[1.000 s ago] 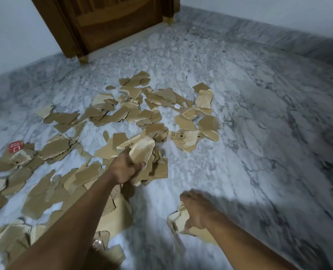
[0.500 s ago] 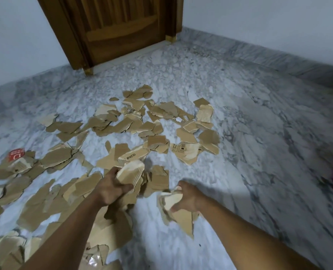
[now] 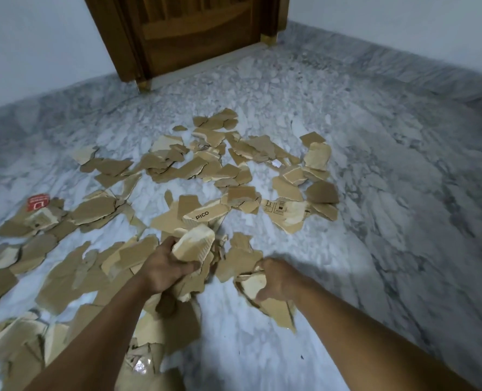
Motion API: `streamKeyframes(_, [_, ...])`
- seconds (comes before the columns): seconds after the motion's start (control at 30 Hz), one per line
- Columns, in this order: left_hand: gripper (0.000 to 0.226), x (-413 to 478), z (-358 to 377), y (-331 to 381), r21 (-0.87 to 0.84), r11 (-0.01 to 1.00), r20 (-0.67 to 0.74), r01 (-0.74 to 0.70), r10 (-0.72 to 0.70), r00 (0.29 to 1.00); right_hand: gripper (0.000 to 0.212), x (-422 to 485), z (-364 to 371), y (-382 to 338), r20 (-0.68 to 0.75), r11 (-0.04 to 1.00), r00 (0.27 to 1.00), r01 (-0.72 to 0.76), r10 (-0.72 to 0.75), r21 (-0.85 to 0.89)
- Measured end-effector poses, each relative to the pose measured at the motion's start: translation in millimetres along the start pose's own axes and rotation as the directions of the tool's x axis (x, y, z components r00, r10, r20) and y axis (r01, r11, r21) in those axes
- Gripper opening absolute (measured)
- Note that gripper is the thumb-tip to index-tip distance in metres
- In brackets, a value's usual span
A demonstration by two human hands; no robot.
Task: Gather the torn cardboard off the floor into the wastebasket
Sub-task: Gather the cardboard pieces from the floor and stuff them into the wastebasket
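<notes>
Several torn brown cardboard pieces (image 3: 194, 167) lie scattered over the grey marble floor (image 3: 375, 193), from the left edge to the centre. My left hand (image 3: 163, 266) grips a bunch of cardboard pieces (image 3: 194, 245) low over the pile. Just to the right, my right hand (image 3: 279, 280) is closed on another cardboard bunch (image 3: 273, 309) that hangs below it. One scrap printed PICO (image 3: 206, 215) lies just beyond my left hand. No wastebasket is in view.
A brown wooden door (image 3: 194, 32) stands shut at the far wall. White walls (image 3: 403, 24) with a marble skirting close the corner at the back right. A cardboard scrap with a red label (image 3: 38, 203) lies at the left.
My right hand has moved forward and left with its cardboard, ending close beside my left hand. My left hand stays on its bunch. The view has tilted up, showing more door.
</notes>
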State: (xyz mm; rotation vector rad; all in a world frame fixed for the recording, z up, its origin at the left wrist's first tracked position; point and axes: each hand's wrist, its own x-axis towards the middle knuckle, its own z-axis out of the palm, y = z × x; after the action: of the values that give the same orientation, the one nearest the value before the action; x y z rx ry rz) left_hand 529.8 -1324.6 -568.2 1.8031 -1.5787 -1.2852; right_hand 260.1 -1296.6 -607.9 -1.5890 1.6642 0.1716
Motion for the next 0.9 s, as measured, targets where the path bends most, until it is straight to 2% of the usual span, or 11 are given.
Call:
streamKeyframes(0.1, [0.054,2,7,7,-0.022,1.0,0.015,0.006,-0.006,1.0,0.097,1,-25,0,0.02,0.999,0.999,-0.028,0.029,-0.028])
streamKeyframes(0.17, [0.054,3,9,14,-0.018,1.0,0.035,0.003,-0.002,0.999,0.097,10,-41,-9,-0.058,0.998,0.998,-0.029,0.033,0.063])
streamKeyframes(0.23, [0.055,4,7,15,0.059,0.998,0.059,-0.007,0.003,0.998,0.1,19,-47,-19,-0.113,0.996,0.993,-0.02,0.03,0.09])
streamKeyframes(0.3, [0.057,4,4,13,0.086,0.996,0.067,0.003,-0.009,0.998,0.099,24,-36,-24,-0.109,0.999,0.994,-0.018,0.023,0.047])
streamKeyframes(0.4, [0.054,2,2,9,0.028,0.999,0.08,0.023,-0.025,0.996,0.09,21,-9,-19,-0.08,0.993,0.997,-0.009,0.0,-0.115])
streamKeyframes(0.5, [0.059,2,2,9,0.046,0.998,0.113,0.044,-0.049,0.992,0.09,15,2,-9,-0.132,0.991,0.99,0.028,-0.045,-0.128])
streamKeyframes(0.6, [0.063,6,3,16,0.169,0.981,0.228,0.091,-0.129,0.965,0.085,3,-7,5,-0.093,0.998,0.994,0.063,-0.062,0.006])
streamKeyframes(0.67, [0.072,12,10,24,0.255,0.964,0.33,0.08,-0.164,0.93,0.075,-9,-21,24,-0.045,0.998,0.997,0.058,-0.057,0.027])
streamKeyframes(0.73, [0.082,20,23,35,0.296,0.955,0.395,0.034,-0.155,0.906,0.075,-20,-40,46,-0.041,0.999,0.999,0.028,-0.027,0.031])
streamKeyframes(0.83, [0.073,31,60,47,0.414,0.91,0.359,-0.008,-0.155,0.92,0.077,-32,-60,76,-0.098,0.999,0.995,-0.037,0.036,-0.015])
streamKeyframes(0.9, [0.063,32,86,51,0.591,0.803,0.306,-0.075,-0.137,0.942,0.072,-37,-60,92,-0.144,0.984,0.988,-0.079,0.055,-0.161])
